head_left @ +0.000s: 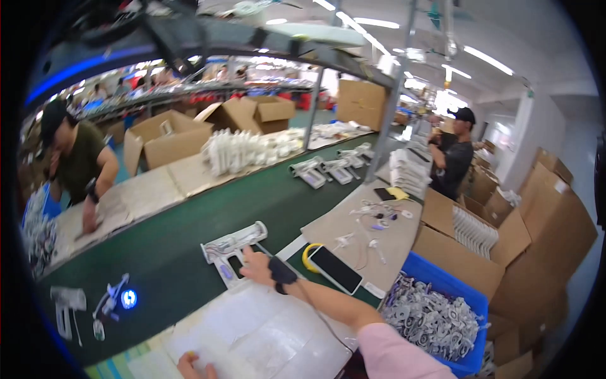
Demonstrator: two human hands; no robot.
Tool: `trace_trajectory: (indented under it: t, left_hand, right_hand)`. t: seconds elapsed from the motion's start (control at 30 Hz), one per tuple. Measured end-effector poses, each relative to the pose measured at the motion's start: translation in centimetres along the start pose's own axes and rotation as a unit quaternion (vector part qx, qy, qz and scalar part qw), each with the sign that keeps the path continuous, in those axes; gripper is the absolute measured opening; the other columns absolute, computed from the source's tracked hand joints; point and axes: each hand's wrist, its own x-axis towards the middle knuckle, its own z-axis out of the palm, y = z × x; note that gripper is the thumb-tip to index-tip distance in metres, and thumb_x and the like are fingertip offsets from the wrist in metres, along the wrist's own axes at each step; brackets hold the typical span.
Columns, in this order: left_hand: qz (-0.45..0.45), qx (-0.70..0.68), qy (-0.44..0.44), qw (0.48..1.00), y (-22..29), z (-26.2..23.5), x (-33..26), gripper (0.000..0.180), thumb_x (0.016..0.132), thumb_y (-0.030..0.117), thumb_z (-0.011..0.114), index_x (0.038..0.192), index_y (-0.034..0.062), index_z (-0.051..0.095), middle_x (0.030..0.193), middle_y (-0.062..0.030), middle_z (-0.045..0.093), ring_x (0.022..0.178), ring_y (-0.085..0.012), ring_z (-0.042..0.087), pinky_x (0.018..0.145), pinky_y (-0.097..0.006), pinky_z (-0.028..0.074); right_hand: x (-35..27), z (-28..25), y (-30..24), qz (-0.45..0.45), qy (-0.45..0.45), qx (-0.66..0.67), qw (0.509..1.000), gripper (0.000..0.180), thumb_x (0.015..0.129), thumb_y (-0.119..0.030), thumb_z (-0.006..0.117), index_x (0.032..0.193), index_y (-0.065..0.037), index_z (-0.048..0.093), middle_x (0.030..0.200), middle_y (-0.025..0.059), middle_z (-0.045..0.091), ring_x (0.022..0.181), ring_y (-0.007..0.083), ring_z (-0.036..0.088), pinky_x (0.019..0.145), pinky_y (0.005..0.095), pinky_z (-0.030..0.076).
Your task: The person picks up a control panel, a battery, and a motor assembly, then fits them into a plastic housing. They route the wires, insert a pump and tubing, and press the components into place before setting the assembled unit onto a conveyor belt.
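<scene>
Apparently, the step in hand is the handling of one white housing [221, 247], which lies on the green belt [170, 221] just beyond the far edge of the clear-covered bench [271, 335]. The right hand [257, 266] reaches over to the housing's right side, back upward, fingers partly extended and touching it or just above; whether they grip it I cannot tell, since the hand covers the place of contact. A black band [281, 273] circles that wrist and trails a thin cable. The left hand [192, 367] shows only in part at the lower edge, over the bench, its fingers bent with nothing visible in them, though too much is cut off to say whether they are closed. As I judge it, shifting the housing would call for a sure hold on its rigid frame, and for keeping clear of the phone [336, 270] and yellow roll [309, 258] near the wrist. Further left on the belt, well apart from the right hand, lie a second housing [68, 297] and a round lamp [129, 299] glowing blue.
</scene>
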Motion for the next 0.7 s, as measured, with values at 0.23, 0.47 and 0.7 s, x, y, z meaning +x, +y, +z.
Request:
trace_trajectory:
  t: [0.23, 0.47, 0.7]
  left_hand:
    - [0.011, 0.117, -0.018, 0.993, -0.1, -0.9, -1.1, 0.045, 0.083, 0.008, 0.064, 0.123, -0.0054, 0.051, 0.116, -0.0206, 0.054, 0.112, -0.0356, 0.047, 0.101, -0.044, 0.035]
    - [-0.022, 0.05, -0.025, 0.998, -1.5, -0.7, -1.9, 0.045, 0.082, 0.006, 0.063, 0.123, -0.0051, 0.05, 0.115, -0.0203, 0.053, 0.111, -0.0343, 0.047, 0.1, -0.043, 0.035]
    - [-0.018, 0.056, -0.056, 0.997, 1.8, -1.1, -2.0, 0.045, 0.084, 0.007, 0.063, 0.124, -0.0052, 0.049, 0.116, -0.0202, 0.053, 0.111, -0.0345, 0.047, 0.101, -0.044, 0.035]
  right_hand:
    - [5.9, -2.7, 5.1, 0.125, 0.1, -0.098, 0.982, 0.05, 0.082, -0.023, 0.069, 0.113, 0.007, 0.043, 0.089, 0.0293, 0.067, 0.085, 0.0472, 0.066, 0.073, 0.0529, 0.054]
    - [4.0, -8.2, -2.2, -0.079, 0.22, -0.119, 0.965, 0.027, 0.083, -0.022, 0.064, 0.094, 0.0, 0.053, 0.081, 0.0193, 0.064, 0.077, 0.0399, 0.064, 0.068, 0.0458, 0.052]
    - [-21.5, -28.8, -27.6, -0.447, 0.257, -0.304, 0.801, 0.018, 0.071, -0.009, 0.068, 0.088, -0.006, 0.063, 0.079, 0.0033, 0.056, 0.061, 0.0138, 0.057, 0.052, 0.0285, 0.045]
